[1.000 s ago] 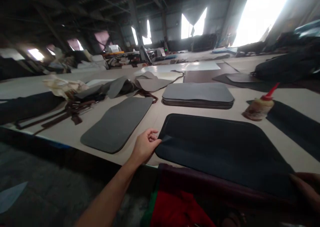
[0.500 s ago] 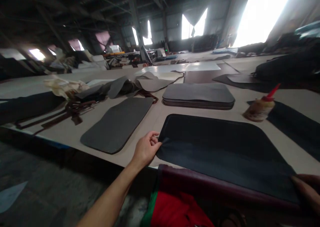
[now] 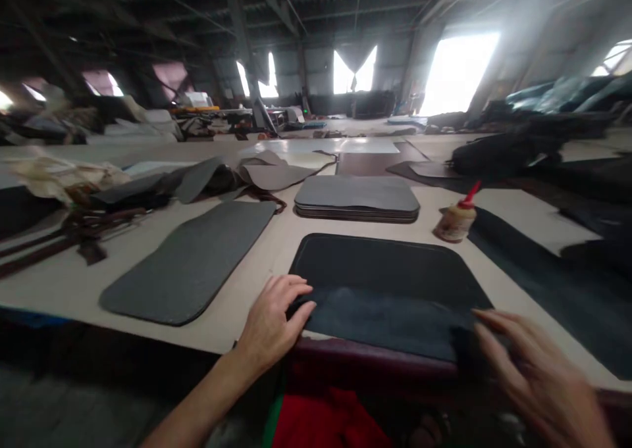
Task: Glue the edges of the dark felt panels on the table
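Note:
A black leather-like panel [image 3: 380, 264] with rounded far corners lies in front of me on the table, its near part shinier than its far part. My left hand [image 3: 274, 316] is at the panel's left edge, with curved fingers and the thumb closed on it. At the right edge, my right hand [image 3: 533, 362] has its thumb and forefinger on the near corner; the rest of this hand is blurred. Beyond the panel sits a stack of grey panels [image 3: 358, 195]. One single grey panel [image 3: 192, 260] lies to the left of my left hand.
A glue bottle [image 3: 455, 219] with a red nozzle stands right of the stack. Dark sheet material [image 3: 548, 283] lies on the right. Brown strips [image 3: 93, 227] and crumpled cream material [image 3: 64, 178] are at left. The table edge [image 3: 197, 344] runs close to me.
The view has turned right. The black panel has come nearer and its right edge is further in view. My right hand is now mostly visible, and the pulled wrinkles by my left hand have gone.

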Available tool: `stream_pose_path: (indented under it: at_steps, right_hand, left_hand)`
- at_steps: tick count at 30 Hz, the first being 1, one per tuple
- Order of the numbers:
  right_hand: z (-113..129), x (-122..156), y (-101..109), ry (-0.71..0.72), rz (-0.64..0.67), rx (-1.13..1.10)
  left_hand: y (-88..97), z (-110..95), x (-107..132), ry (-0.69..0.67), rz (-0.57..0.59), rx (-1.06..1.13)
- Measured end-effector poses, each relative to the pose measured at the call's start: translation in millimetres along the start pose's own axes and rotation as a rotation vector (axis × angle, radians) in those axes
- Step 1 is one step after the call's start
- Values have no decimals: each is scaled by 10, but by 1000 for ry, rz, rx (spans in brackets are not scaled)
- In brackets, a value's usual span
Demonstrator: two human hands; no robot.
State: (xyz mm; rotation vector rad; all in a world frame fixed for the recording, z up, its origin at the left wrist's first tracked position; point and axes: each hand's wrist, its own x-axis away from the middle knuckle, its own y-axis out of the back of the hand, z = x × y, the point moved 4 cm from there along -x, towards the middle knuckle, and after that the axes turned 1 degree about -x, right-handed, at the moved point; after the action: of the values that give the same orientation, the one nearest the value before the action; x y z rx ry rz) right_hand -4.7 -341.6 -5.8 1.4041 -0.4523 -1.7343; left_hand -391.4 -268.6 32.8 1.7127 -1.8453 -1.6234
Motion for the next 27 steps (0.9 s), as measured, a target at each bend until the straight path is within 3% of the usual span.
stream_pose_path:
  at_steps: [1,4,7,11,18,23,27]
  right_hand:
    - [307,-51,-53,76,4,3]
    - [972,-111,-397,291,273,46]
    - [1114,-56,-618,271,435,121]
    - [880,50,-559,148,473,210]
    - [186,255,-271,21,317,384]
    - [-274,417,-171,-89,233,421]
    - [-567,140,6,-252,166,224]
  left_hand:
    - [-93,-169,-4,-109,78,10]
    - [-407,-538,14,-296,322,-62]
    - [-632,-600,54,-349,435,-201]
    - [-624,-327,125,-379,305,-299]
    - [-271,237,297,-383,107,-418]
    - [-124,558,452,-372,136,-435]
    - [-95,755,565,-386,221,-413]
